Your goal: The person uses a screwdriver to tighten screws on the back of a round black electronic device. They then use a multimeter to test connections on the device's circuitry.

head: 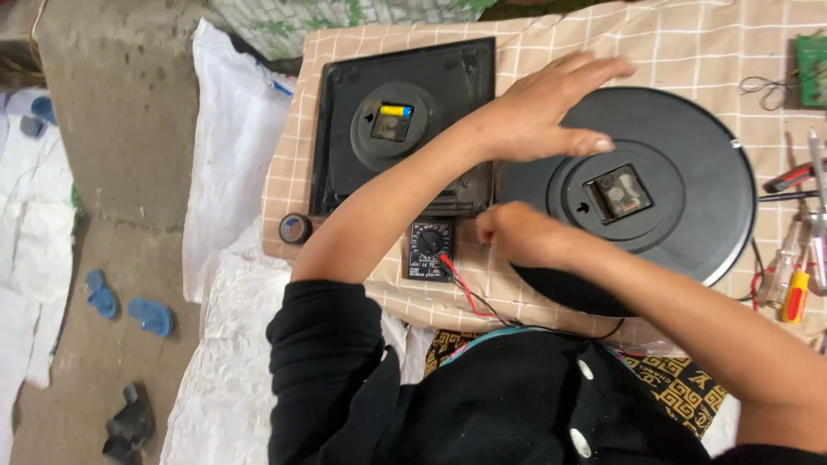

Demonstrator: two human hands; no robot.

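Head view:
- Landmark: round clock [637,185], black, lying face-down on the checked cloth [689,43], so its movement [618,194] at the centre is exposed.
- Left hand [538,108]: flat, fingers stretched out together, palm down over the round clock's upper-left rim; looks like it steadies the clock, tho I can't tell if it presses or just hovers.
- Right hand [517,234]: closed at the round clock's lower-left edge, fingers curled as if pinching smth small; what's in it is hidden, can't tell. Red & black leads [469,297] run from that spot towards the person's lap, so prob. a probe.
- Meter [429,250]: small black box w/ dial, just left of the right hand, near the round clock's left edge; dial faces up, readable from above.
- Square clock [401,125]: black, also face-down, left of the round clock, partly under the left forearm; yellow battery [396,110] sits in its movement.
- Tape roll [295,228]: further left, by the square clock's lower-left corner, at the cloth edge.
- Screwdrivers [797,288]: right of the round clock, laid side by side in reach.
- Green board [811,69]: up-right of the round clock.
- Blue sandals [129,306]: on the floor, well apart, far left.
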